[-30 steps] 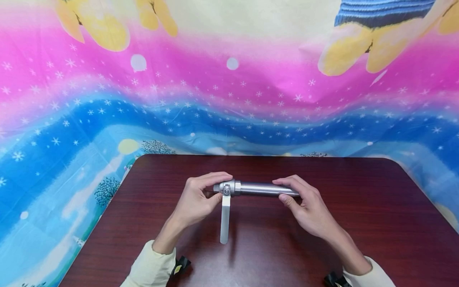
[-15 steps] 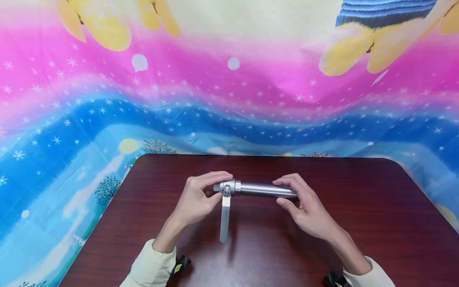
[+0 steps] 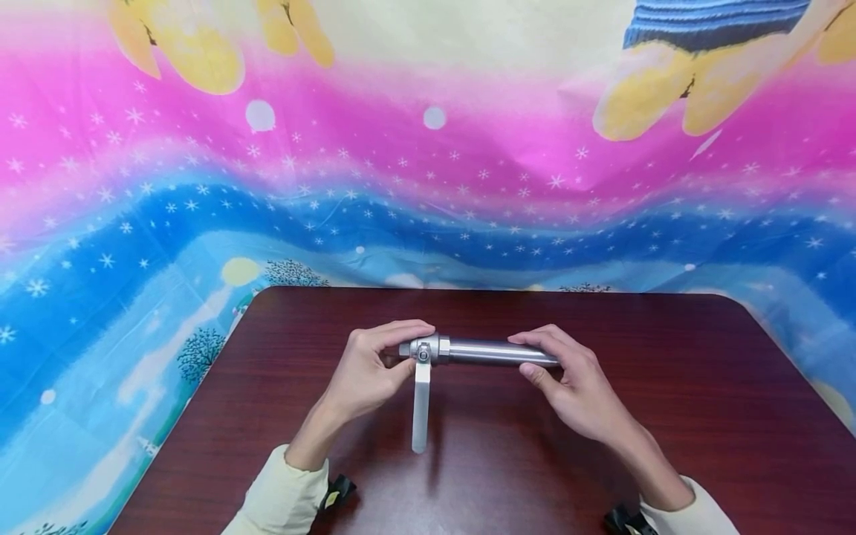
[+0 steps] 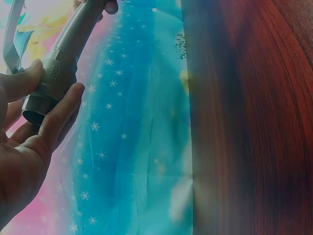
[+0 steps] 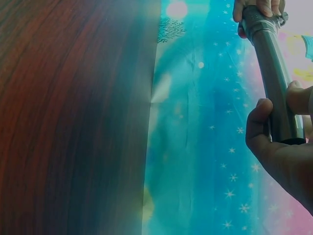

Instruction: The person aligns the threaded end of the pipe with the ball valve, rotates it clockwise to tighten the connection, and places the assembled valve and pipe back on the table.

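dark wood table [image 3: 669, 416]; both hands grip shiny steel valve [image 3: 478, 351].

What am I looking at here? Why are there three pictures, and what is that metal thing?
There is no machine: a person works with two bare hands and wears three cameras. The big picture comes from a camera on the head, looking down at a dark wooden table with a colourful printed cloth hanging behind it. The other two come from cameras on each wrist, so they show the same scene from very close and at odd angles.

Both hands hold one thing just above the table: a metal tube with a valve fitting at one end, lying level. The left hand grips the fitting end; the right hand grips the plain end. A flat metal lever handle points from the fitting toward the person. Nothing else lies on the table.
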`<state>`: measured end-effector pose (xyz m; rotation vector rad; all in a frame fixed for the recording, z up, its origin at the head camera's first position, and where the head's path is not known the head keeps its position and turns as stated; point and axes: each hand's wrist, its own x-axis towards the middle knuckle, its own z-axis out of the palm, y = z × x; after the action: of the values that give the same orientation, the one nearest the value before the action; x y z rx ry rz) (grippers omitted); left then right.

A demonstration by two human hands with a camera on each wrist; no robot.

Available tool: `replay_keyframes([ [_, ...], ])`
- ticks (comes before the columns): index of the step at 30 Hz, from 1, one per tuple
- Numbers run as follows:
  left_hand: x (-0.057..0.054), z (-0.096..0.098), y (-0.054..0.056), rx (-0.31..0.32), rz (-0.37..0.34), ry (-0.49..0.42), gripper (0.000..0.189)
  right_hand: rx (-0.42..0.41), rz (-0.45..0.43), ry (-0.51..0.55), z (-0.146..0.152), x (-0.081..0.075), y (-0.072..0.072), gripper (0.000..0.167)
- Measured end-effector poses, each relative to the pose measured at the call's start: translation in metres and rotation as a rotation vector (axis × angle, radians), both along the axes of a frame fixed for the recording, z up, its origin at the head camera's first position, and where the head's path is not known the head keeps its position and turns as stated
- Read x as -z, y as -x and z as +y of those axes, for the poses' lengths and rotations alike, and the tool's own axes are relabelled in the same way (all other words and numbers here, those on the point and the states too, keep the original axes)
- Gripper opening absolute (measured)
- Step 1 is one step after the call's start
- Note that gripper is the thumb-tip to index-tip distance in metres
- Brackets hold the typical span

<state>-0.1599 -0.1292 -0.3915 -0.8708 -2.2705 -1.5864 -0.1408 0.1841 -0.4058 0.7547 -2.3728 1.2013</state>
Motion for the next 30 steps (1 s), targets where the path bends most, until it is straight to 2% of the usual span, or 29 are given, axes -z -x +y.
replay_keyframes([
  [11,-0.0008,-0.0009,-0.0016,0.009,-0.003,0.013,0.050,0.000,-0.114,0.003,0.0016,-0.0022,-0.0014,0.041],
  [21,0.0011,-0.0008,0.0006,0.017,0.004,0.011,0.049,-0.005,-0.123,0.007,0.0021,-0.0005,-0.0007,0.040],
  [30,0.0010,-0.0011,0.0013,-0.007,0.017,0.020,0.050,-0.015,-0.113,-0.007,0.0007,0.0012,0.0005,0.039],
])
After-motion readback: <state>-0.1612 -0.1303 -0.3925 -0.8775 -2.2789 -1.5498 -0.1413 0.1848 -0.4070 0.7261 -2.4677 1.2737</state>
